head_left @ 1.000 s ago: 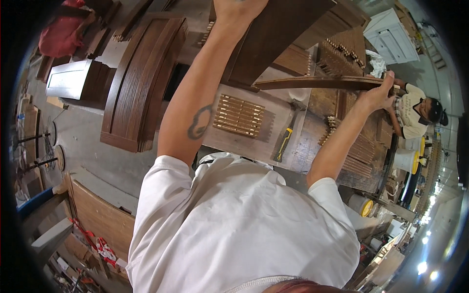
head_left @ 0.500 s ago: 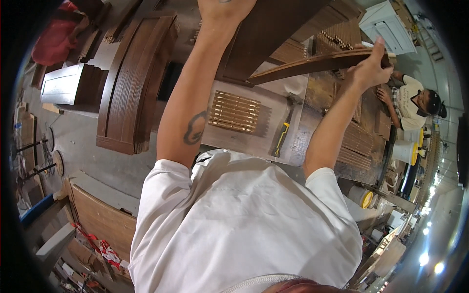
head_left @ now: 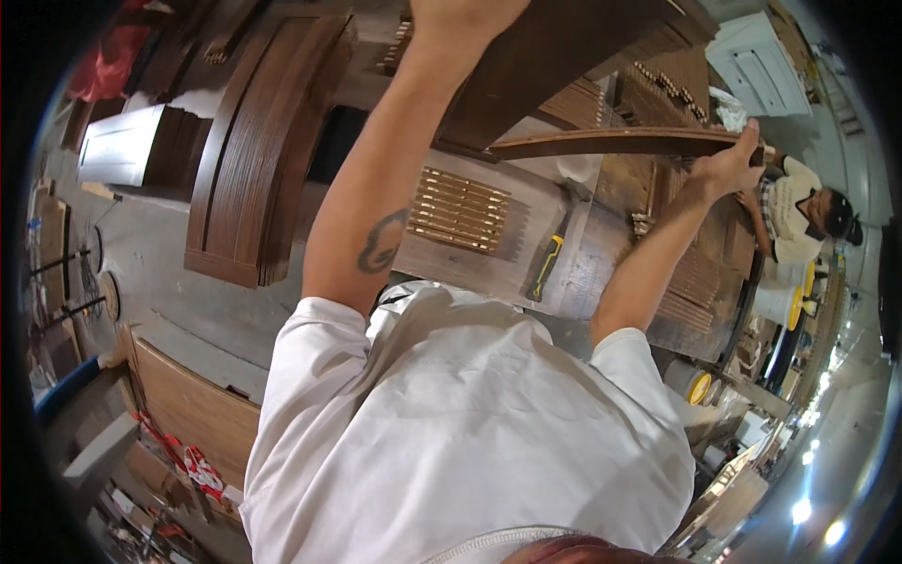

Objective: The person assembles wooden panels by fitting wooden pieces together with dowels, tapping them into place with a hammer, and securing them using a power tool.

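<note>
Head view, items at hand. Right hand [head_left: 728, 169]: fingers closed around the outer end of a long brown wooden strip [head_left: 611, 143], thumb raised; an end grip probably chosen to support its length. The strip spans above the worktop [head_left: 489, 273], its other end at the near corner of a dark panel [head_left: 536, 75]; contact unclear. Left hand [head_left: 465, 14]: beside the panel, cut by the frame; finger state cannot be told. Slats [head_left: 460, 209]: laid in parallel, seemingly for tidiness. Hammer [head_left: 545, 273]: handle toward the wearer, convenient to reach.
</note>
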`<state>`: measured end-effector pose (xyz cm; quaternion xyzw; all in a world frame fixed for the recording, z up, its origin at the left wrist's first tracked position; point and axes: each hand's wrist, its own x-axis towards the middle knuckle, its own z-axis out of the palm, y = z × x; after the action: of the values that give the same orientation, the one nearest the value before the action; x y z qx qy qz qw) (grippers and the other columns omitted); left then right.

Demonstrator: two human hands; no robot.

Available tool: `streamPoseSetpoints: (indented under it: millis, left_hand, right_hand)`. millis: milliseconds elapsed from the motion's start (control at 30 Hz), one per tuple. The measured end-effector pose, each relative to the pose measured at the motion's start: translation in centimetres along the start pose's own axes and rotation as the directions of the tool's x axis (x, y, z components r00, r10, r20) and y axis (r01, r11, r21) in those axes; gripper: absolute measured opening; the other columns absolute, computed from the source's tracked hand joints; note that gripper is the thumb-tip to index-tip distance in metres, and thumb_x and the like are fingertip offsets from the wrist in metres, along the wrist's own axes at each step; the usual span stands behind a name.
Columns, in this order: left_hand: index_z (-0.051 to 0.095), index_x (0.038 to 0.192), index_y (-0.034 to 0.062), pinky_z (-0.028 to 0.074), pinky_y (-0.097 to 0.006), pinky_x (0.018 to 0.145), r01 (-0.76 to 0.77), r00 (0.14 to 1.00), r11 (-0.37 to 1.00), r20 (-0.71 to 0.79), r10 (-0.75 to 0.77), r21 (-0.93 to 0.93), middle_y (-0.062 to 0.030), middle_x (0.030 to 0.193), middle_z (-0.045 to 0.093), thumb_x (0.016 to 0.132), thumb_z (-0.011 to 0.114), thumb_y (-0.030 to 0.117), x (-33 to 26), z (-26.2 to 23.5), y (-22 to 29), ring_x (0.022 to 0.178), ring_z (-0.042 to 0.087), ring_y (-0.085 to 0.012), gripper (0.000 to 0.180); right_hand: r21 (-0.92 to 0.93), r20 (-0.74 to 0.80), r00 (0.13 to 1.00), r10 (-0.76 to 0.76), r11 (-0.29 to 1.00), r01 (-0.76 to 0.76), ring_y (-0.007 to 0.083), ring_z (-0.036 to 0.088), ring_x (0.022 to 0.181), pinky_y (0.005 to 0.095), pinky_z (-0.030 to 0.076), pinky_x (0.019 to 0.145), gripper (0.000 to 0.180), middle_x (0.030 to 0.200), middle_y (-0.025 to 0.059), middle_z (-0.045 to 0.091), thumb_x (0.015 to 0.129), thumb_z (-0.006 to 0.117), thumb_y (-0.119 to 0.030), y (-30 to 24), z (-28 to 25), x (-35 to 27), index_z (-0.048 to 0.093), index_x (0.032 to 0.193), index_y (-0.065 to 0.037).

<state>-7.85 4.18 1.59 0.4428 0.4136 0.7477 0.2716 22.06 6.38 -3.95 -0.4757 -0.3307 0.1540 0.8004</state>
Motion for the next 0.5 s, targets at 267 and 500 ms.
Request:
streamPoseSetpoints:
  millis: [267, 500]
  left_hand:
    - [0.057, 0.077, 0.0012, 0.040, -0.018, 0.055, -0.017, 0.999, 0.997, 0.029, 0.019, -0.071, 0.0037, 0.068, 0.058, 0.082, 0.072, 0.019, 0.0, 0.2, 0.2, 0.060, 0.050, -0.0026, 0.024]
    - [0.058, 0.078, -0.0008, 0.043, -0.020, 0.057, -0.065, 0.998, 0.994, -0.016, 0.064, -0.085, 0.0023, 0.070, 0.060, 0.080, 0.073, 0.019, -0.4, 0.2, 0.1, 0.062, 0.053, -0.0042, 0.025]
  right_hand:
    - [-0.070, 0.064, 0.993, -0.097, 0.992, 0.102, 0.0328, 0.047, 0.118, 0.0451, 0.044, 0.095, 0.113, 0.133, 0.0329, 0.037, 0.074, 0.079, -0.031, -1.2, 2.6, -2.6, 0.000, 0.142, 0.013]
    - [0.119, 0.220, 0.944, -0.245, 0.967, 0.224, 0.0199, 0.062, 0.054, 0.0313, 0.055, 0.047, 0.071, 0.085, 0.0183, 0.060, 0.078, 0.078, -0.025, -4.3, 5.5, -6.9, 0.034, 0.120, 0.012]
